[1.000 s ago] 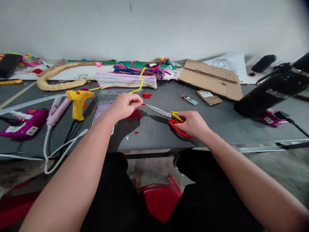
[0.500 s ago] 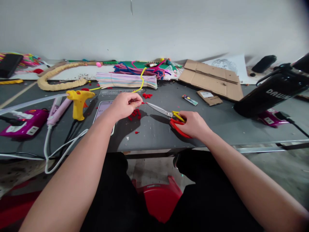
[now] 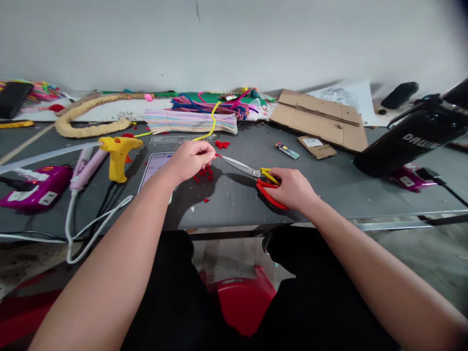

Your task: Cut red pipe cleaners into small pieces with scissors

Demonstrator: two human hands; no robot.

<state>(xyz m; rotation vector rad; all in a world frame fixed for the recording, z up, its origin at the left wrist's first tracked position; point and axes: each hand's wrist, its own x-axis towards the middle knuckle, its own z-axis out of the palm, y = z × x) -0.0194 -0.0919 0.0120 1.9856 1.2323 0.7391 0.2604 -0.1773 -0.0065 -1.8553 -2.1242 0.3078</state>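
Observation:
My left hand (image 3: 193, 158) is closed in a pinch on a short red pipe cleaner piece (image 3: 218, 155), whose end pokes out past the fingertips. Scissors (image 3: 252, 171) with red and yellow handles are gripped in my right hand (image 3: 292, 187). Their blades point left, and the tips meet the red end beside my left fingertips. Below that hand, several cut red bits (image 3: 206, 174) lie on the grey table (image 3: 234, 207). Another little red pile (image 3: 222, 145) sits just behind the blades. My left wrist partly covers a phone (image 3: 151, 168) with a lit screen.
A yellow glue gun (image 3: 119, 158), a pink hair straightener (image 3: 89, 170) and a purple power strip (image 3: 44, 187) stand at left with cables. Pipe cleaner bundles (image 3: 190, 122) lie behind my hands. Cardboard (image 3: 321, 119) and a black bottle (image 3: 405, 141) are at right.
The scissors have shifted slightly left, and their tips are now at the red piece in my left fingers. My left hand keeps its pinch almost in place.

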